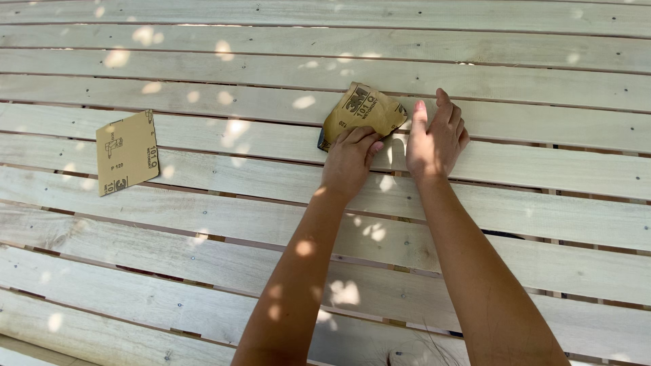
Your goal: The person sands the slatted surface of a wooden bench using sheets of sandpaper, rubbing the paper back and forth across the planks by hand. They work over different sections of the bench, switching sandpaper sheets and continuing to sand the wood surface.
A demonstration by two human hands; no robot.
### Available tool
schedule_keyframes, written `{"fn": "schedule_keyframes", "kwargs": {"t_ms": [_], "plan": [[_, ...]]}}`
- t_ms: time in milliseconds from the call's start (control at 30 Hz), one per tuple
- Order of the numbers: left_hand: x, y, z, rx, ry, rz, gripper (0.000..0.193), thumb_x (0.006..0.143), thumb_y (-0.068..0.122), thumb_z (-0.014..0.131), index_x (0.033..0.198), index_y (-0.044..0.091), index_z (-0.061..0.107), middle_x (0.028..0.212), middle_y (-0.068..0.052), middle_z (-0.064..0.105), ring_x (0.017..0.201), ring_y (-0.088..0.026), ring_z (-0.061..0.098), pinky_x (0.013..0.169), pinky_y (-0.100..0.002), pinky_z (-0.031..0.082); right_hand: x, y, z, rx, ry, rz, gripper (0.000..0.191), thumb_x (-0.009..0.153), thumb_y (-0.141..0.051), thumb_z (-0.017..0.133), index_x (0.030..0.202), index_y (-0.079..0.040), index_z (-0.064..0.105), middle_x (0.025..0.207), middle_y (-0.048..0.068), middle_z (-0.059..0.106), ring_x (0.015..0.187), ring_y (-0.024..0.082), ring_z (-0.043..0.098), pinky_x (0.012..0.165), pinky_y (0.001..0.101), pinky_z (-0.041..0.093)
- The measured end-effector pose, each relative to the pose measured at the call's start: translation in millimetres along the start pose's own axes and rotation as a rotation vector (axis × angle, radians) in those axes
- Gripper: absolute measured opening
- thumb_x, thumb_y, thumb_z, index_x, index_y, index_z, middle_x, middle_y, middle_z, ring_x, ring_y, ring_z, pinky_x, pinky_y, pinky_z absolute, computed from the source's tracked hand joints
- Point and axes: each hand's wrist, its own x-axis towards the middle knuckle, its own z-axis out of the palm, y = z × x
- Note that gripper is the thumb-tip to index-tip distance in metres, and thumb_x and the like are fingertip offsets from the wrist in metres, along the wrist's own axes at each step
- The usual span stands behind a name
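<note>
My left hand [350, 160] presses down on a folded, crumpled sheet of tan sandpaper [363, 112] that lies on pale wooden slats [271, 224]. Its fingers cover the sheet's lower edge, and a dark abrasive side shows at the left corner. My right hand [436, 137] lies flat on the slat just right of the sheet, fingers together and stretched out, its fingertips beside the sheet's right edge. It holds nothing.
A second, flat sheet of tan sandpaper [127, 152] lies on the slats to the far left, apart from both hands. Narrow gaps run between the boards, with screw heads along them. Dappled sunlight spots the wood.
</note>
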Motion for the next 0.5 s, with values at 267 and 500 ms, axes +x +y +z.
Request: {"fn": "schedule_keyframes", "kwargs": {"t_ms": [267, 500], "plan": [[1, -69, -66, 0.268, 0.026, -0.014, 0.031, 0.103, 0.033, 0.054, 0.114, 0.011, 0.074, 0.122, -0.002, 0.069, 0.117, -0.028, 0.061, 0.098, -0.046, 0.049, 1, 2, -2, 0.071, 0.012, 0.006, 0.058, 0.105, -0.047, 0.047, 0.153, -0.014, 0.043, 0.150, 0.010, 0.049, 0.141, 0.030, 0.042, 0.121, 0.0506, 0.020], [2, -82, -76, 0.142, -0.007, -0.108, 0.032, 0.107, 0.030, 0.053, 0.112, 0.007, 0.074, 0.122, -0.005, 0.070, 0.114, -0.033, 0.062, 0.099, -0.046, 0.050, 3, 4, 4, 0.035, 0.041, -0.014, 0.057, 0.106, -0.048, 0.049, 0.152, -0.015, 0.044, 0.150, 0.010, 0.048, 0.140, 0.031, 0.041, 0.119, 0.0512, 0.020]]}}
